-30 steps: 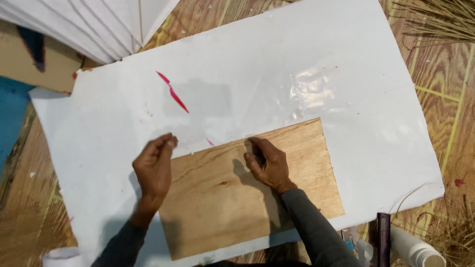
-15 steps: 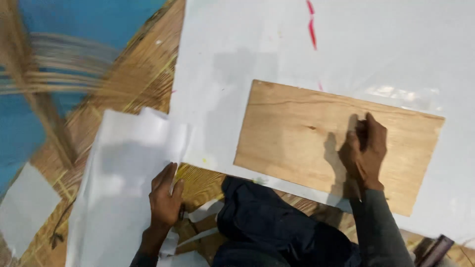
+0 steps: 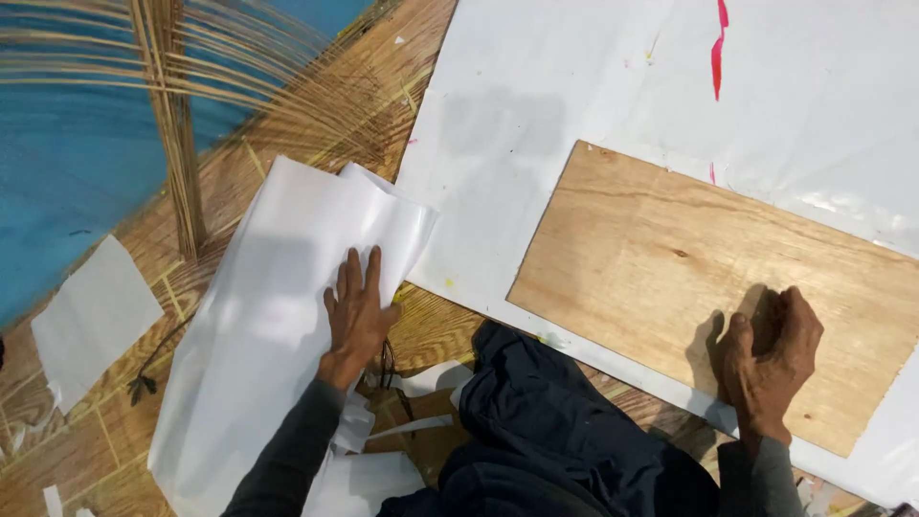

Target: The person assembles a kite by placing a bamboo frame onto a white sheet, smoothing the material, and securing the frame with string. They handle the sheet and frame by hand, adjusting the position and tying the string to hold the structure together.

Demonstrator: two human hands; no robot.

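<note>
Since the earlier frame, the left hand (image 3: 356,308) is laid flat, fingers spread, on loose white sheets (image 3: 278,316); slippage is judged possible. The right hand (image 3: 769,356) is curled, pressing on the plywood board (image 3: 670,249).

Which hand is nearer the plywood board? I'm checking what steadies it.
Right. The right hand rests on the plywood board; the left hand lies apart on a white sheet stack.

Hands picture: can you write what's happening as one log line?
left hand: flat on loose white sheet | right hand: fist on plywood board | board: lying on big white sheet
</note>
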